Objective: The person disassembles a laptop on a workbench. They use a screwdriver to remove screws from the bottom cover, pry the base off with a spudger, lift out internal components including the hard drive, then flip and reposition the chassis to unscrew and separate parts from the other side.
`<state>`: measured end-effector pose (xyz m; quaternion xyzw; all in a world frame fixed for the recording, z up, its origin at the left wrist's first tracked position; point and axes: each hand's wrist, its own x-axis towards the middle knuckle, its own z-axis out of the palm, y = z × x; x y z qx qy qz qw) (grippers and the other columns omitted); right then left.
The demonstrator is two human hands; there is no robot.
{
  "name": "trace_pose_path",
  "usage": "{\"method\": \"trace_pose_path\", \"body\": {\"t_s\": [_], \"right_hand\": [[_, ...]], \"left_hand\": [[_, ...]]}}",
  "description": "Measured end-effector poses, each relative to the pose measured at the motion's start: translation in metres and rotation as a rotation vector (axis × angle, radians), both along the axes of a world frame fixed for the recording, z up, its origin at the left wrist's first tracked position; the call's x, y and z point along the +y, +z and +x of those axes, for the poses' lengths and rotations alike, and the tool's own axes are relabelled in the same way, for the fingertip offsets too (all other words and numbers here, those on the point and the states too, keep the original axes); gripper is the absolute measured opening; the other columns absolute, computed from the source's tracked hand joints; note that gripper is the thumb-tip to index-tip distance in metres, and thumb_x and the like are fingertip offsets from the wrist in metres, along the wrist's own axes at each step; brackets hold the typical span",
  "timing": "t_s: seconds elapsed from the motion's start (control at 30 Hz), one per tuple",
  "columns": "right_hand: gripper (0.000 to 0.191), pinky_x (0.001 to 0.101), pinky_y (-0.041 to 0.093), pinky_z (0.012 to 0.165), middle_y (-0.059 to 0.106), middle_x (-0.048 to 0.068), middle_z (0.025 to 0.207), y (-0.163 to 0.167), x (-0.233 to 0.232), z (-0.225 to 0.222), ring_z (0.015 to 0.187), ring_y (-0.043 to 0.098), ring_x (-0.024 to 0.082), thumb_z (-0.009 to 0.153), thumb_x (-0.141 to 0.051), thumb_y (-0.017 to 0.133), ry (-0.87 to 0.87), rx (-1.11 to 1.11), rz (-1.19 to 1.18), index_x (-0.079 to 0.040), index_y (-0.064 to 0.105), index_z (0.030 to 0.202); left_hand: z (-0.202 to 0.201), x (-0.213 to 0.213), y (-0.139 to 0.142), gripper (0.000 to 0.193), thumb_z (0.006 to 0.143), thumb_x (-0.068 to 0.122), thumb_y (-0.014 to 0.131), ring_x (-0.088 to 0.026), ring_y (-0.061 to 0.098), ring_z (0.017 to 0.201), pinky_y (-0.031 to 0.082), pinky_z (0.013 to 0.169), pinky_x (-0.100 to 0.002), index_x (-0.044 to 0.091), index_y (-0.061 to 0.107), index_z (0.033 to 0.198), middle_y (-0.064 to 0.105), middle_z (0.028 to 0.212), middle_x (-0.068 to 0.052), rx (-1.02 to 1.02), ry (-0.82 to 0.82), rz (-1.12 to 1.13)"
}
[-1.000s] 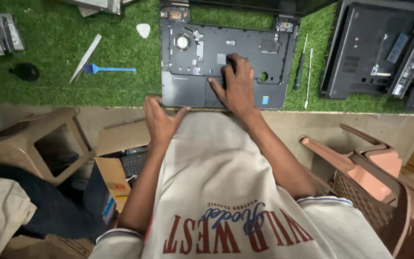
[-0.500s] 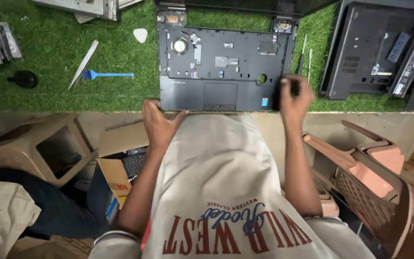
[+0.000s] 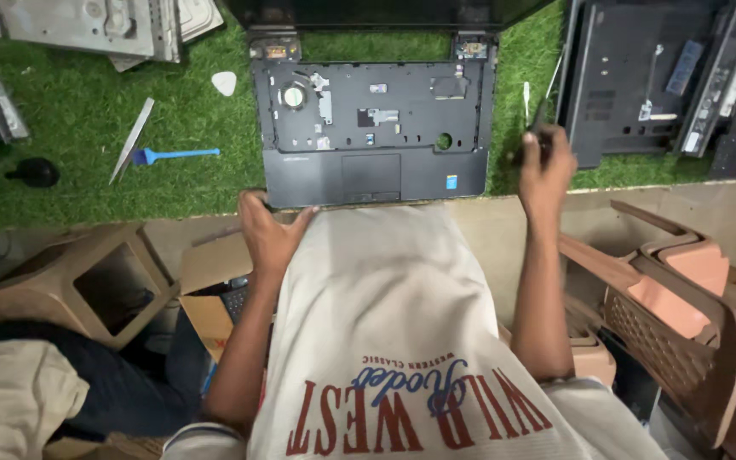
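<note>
A dark laptop base (image 3: 308, 175) with its keyboard removed lies open on green turf (image 3: 87, 196), with bare inner parts showing. My left hand (image 3: 267, 232) rests against its front left edge, fingers apart, holding nothing. My right hand (image 3: 545, 175) is just right of the laptop, curled around a dark screwdriver (image 3: 538, 128) whose tip points away from me. A second, white-handled tool (image 3: 526, 92) lies beside it on the turf.
A blue brush (image 3: 172, 155), a flat metal strip (image 3: 132, 139), a white pick (image 3: 225, 83) and a black knob (image 3: 36, 173) lie left of the laptop. Another dark laptop shell (image 3: 641, 85) sits at right. Plastic stools (image 3: 61, 285), a cardboard box (image 3: 210, 294) and a chair (image 3: 683, 290) stand below.
My right hand left the middle of the laptop base, swung right past its edge and closed on the dark screwdriver. My left hand stayed at the front edge.
</note>
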<state>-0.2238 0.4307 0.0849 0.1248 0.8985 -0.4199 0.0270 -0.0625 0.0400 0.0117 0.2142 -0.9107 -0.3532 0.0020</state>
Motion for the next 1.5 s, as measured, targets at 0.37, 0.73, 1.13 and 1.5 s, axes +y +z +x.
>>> {"method": "trace_pose_path", "body": {"t_s": [0.37,0.73,1.13,1.5], "right_hand": [[0.053,0.0468,0.050,0.080,0.066,0.014,0.110,0.103,-0.070,-0.056,0.097,0.061,0.035,0.071,-0.004,0.070,0.879,0.155,0.478,-0.007,0.072,0.124],[0.045,0.0396,0.050,0.081,0.063,0.011,0.104,0.080,-0.077,-0.078,0.098,0.059,0.028,0.077,-0.006,0.065,1.142,0.262,0.693,-0.005,0.072,0.121],[0.025,0.0394,0.050,0.078,0.062,0.009,0.098,0.051,-0.084,-0.062,0.096,0.062,0.027,0.083,-0.010,0.063,1.129,0.228,0.746,-0.010,0.071,0.107],[0.015,0.0369,0.049,0.072,0.063,0.010,0.097,0.044,-0.095,-0.072,0.095,0.062,0.026,0.078,-0.012,0.066,1.307,0.255,0.850,-0.004,0.071,0.090]], "left_hand": [[-0.046,0.025,0.015,0.077,0.065,0.036,0.100,-0.044,0.053,0.101,0.045,0.088,-0.052,-0.003,0.047,0.106,0.051,0.105,-0.023,0.039,0.009,-0.024],[-0.047,0.041,-0.019,0.076,0.066,0.035,0.099,-0.042,0.052,0.102,0.044,0.090,-0.052,-0.003,0.047,0.107,0.051,0.105,-0.021,0.060,0.035,0.012],[-0.029,0.054,-0.068,0.080,0.066,0.037,0.100,-0.041,0.052,0.103,0.045,0.090,-0.051,-0.003,0.046,0.109,0.050,0.106,-0.021,0.089,0.044,0.043],[-0.040,0.068,-0.082,0.080,0.065,0.038,0.100,-0.042,0.052,0.105,0.044,0.092,-0.051,-0.002,0.047,0.110,0.051,0.108,-0.020,0.066,0.042,0.009]]}}
